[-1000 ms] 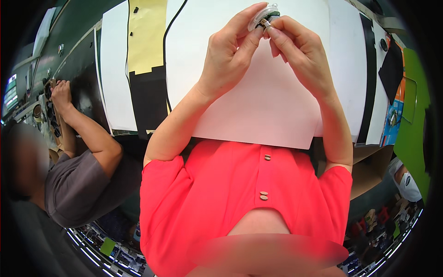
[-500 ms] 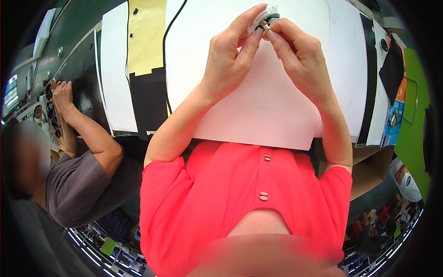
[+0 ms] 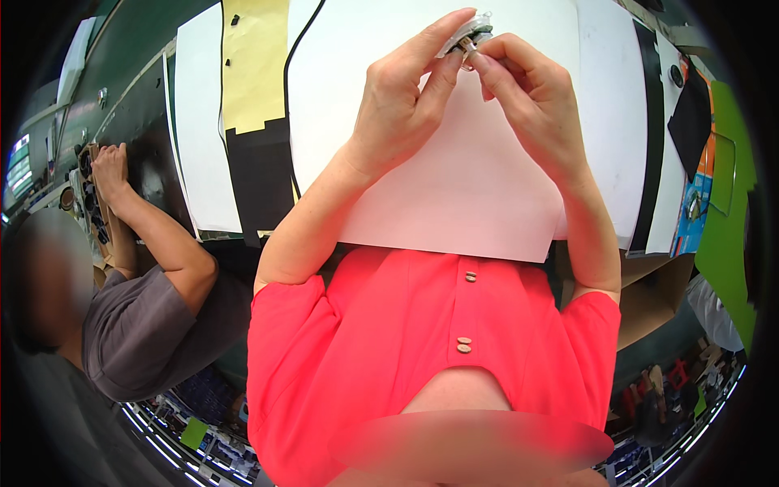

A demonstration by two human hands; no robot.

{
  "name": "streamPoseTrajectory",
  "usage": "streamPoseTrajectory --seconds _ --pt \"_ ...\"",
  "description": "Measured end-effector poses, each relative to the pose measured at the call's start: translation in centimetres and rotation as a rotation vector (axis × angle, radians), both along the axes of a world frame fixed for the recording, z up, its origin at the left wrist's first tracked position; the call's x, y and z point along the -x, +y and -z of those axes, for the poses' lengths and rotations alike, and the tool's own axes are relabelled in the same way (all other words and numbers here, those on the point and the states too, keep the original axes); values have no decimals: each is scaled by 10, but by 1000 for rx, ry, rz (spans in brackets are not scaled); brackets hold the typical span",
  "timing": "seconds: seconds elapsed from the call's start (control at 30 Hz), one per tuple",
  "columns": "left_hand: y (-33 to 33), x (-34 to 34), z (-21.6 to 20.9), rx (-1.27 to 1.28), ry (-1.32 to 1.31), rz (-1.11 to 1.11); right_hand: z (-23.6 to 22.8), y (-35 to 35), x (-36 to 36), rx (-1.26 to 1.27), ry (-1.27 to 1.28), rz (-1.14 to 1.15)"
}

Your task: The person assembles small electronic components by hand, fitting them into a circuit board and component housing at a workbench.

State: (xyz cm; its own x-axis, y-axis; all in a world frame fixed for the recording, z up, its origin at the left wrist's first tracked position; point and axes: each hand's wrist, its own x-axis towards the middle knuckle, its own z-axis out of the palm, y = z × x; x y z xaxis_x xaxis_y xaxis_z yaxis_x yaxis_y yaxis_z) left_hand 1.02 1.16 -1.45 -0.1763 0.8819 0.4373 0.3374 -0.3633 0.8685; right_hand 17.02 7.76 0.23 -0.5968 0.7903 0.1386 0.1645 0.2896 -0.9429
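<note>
Above the far part of the white table sheet [image 3: 471,187], both my hands meet at a small round device with a clear plastic rim [image 3: 477,26]. My left hand [image 3: 410,101] grips its edge between thumb and fingers. My right hand [image 3: 527,93] is closed in a pinch at a small silvery metal piece [image 3: 468,47] on the device's near side. My fingertips cover part of the device, so its underside and the exact joint of the metal piece are hidden.
Left of me lie a yellow sheet [image 3: 256,73] with small black parts, a black sheet [image 3: 260,174] and a black cable [image 3: 294,73]. A co-worker's hand [image 3: 111,166] is at the far left. A blue-orange package [image 3: 692,213] lies at the right edge.
The round device has tilted slightly between my hands, and my right fingers have shifted a little on the metal piece. My arms stay almost where they were.
</note>
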Motion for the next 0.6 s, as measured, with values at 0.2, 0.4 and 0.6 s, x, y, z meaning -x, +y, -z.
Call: streamPoseTrajectory --seconds 0.2,0.4,0.6 --pt "0 2 5 -34 63 -15 -3 -1 1 -27 -26 -8" --pt "-4 4 10 55 48 37 -2 -2 -2 46 -27 -13" --pt "-8 -1 9 121 12 39 -3 -3 -1 60 -36 -16"
